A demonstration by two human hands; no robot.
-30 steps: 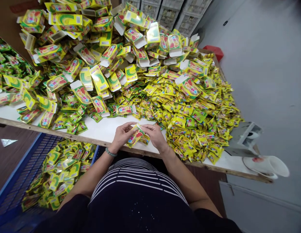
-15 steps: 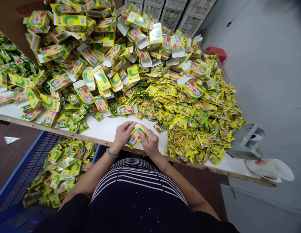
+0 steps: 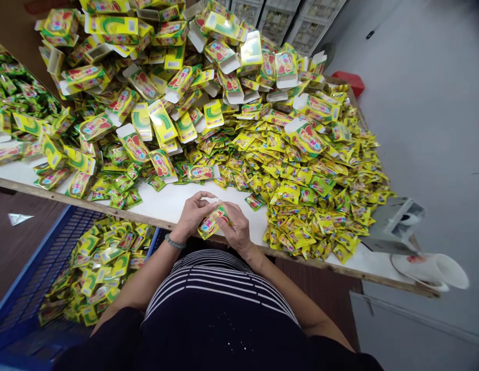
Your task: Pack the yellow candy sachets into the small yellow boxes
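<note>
Near the table's front edge, a small yellow-green box [image 3: 209, 224] is held between my two hands. My left hand [image 3: 192, 213], with a beaded bracelet at the wrist, pinches its upper end. Wrapped round its right side is my right hand [image 3: 236, 226], thumb across the printed face. Behind my hands lie open-flapped yellow boxes [image 3: 161, 123] in a large heap. Yellow sachets [image 3: 301, 196] are piled to the right, and green sachets [image 3: 121, 185] lie to the left. A single green sachet [image 3: 255, 201] rests just beyond my right hand.
A blue crate [image 3: 34, 270] with many filled-looking boxes [image 3: 102, 273] stands below the table edge [image 3: 81, 207] at left. At the right end are a grey device [image 3: 392, 224] and a white cup-like container [image 3: 436, 270]. White crates [image 3: 278, 20] stand behind.
The held box has tilted and shifted slightly left, showing more of its printed face. My right hand has moved slightly left with it, and my left fingers are more arched at its top.
</note>
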